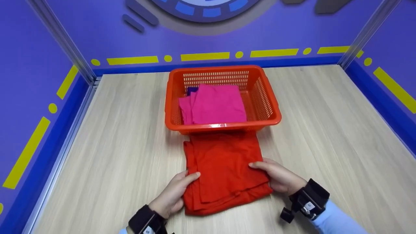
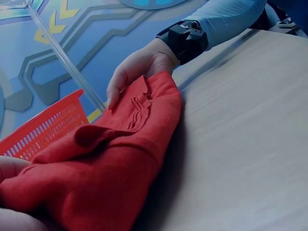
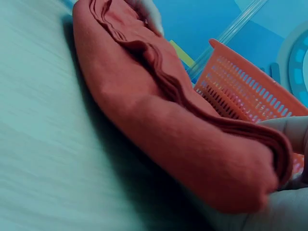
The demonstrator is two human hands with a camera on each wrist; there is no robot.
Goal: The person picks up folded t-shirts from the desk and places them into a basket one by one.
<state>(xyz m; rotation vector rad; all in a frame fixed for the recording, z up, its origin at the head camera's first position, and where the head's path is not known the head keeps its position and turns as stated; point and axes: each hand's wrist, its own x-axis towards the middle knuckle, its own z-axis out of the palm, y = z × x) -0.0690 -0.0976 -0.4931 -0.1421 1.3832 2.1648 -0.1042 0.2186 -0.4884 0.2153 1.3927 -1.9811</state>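
Note:
Between my two hands is a folded red cloth [image 1: 229, 169], its layers stacked and its far end close against the front of the orange basket [image 1: 224, 127]. My left hand [image 1: 175, 191] grips the cloth's left side, thumb on top and fingers beneath. On the opposite side, my right hand [image 1: 281, 175] pinches the right edge the same way. Seen from the left wrist, the near fold of the cloth [image 2: 120, 163] is raised, with a shadow under it. The right wrist view shows several layers along the fold of the cloth [image 3: 168, 106].
Inside the basket lie a folded pink cloth [image 1: 219, 104] and a bit of dark purple cloth [image 1: 191, 90] at its left. The wooden table [image 1: 130, 130] carries everything. Blue-purple panels [image 1: 208, 42] stand at the back and both sides.

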